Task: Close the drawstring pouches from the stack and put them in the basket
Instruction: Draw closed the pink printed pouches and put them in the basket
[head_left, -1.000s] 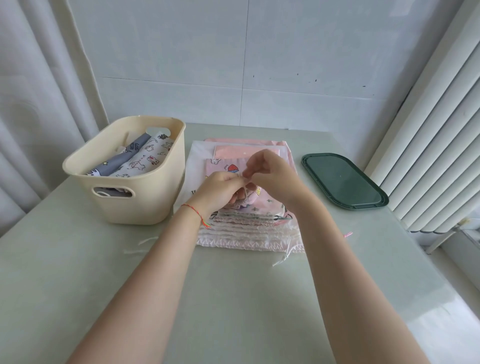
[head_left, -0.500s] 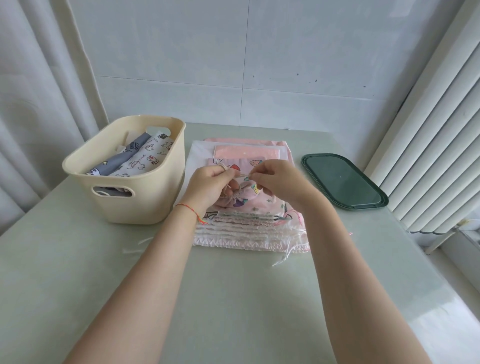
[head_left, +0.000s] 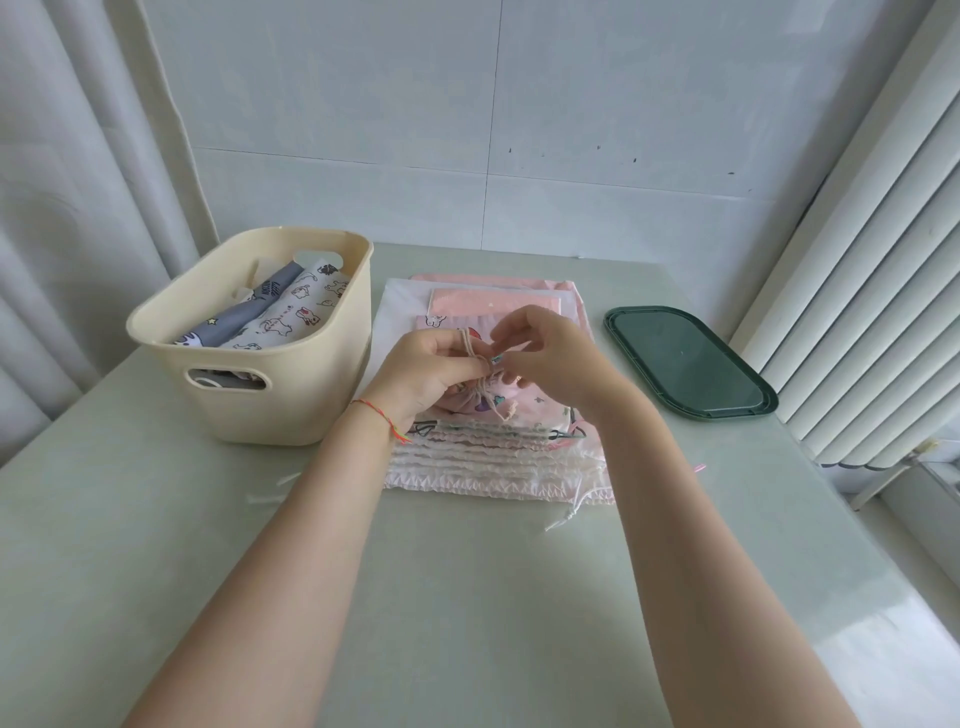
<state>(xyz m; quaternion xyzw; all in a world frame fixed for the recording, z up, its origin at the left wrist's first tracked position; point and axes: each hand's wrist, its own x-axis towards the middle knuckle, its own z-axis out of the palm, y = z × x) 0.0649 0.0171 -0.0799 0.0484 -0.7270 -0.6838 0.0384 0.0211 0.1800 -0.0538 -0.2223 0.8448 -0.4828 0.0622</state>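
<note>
Table (head_left: 467, 597): lying bare in front of the stack (head_left: 493, 462); open strips running between basket (head_left: 291, 395) and stack, and between stack and green tray (head_left: 685, 364). Curtains closing in left and right, wall behind.

Basket: holding grey and white printed pouches, lower contents hidden by its wall.

Pouch (head_left: 498, 402): pink, gathered at the neck, sitting on top of the stack, mostly covered by both hands.

Left hand (head_left: 431, 369): pinching the cord (head_left: 470, 345) just above the pouch neck.

Right hand (head_left: 550, 358): fingers curling beside the cord; grasp cannot be made out.
</note>
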